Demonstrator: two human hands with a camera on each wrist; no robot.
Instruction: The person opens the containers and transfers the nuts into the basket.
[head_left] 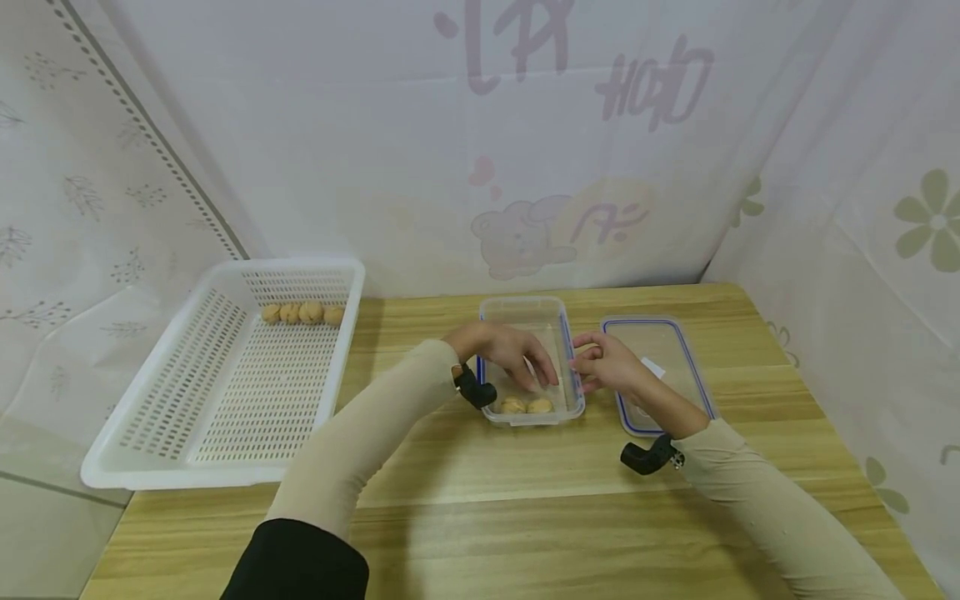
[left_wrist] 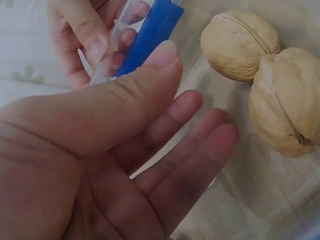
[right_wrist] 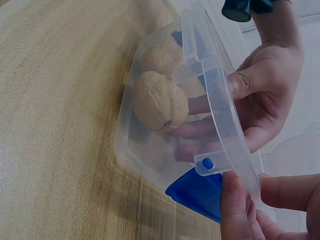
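A clear plastic food container with blue latches stands on the table. Two walnuts lie side by side on its floor at the near end. My left hand reaches down inside the container, fingers loosely spread and holding nothing, fingertips a short way from the walnuts. At the right side wall, my right hand pinches the rim beside a blue latch, thumb on one side and fingers on the other.
To the left stands a large white slotted basket with several walnuts in a row along its far end. A clear lid with a blue seal lies right of the container, partly under my right forearm. Patterned curtain hangs behind the table.
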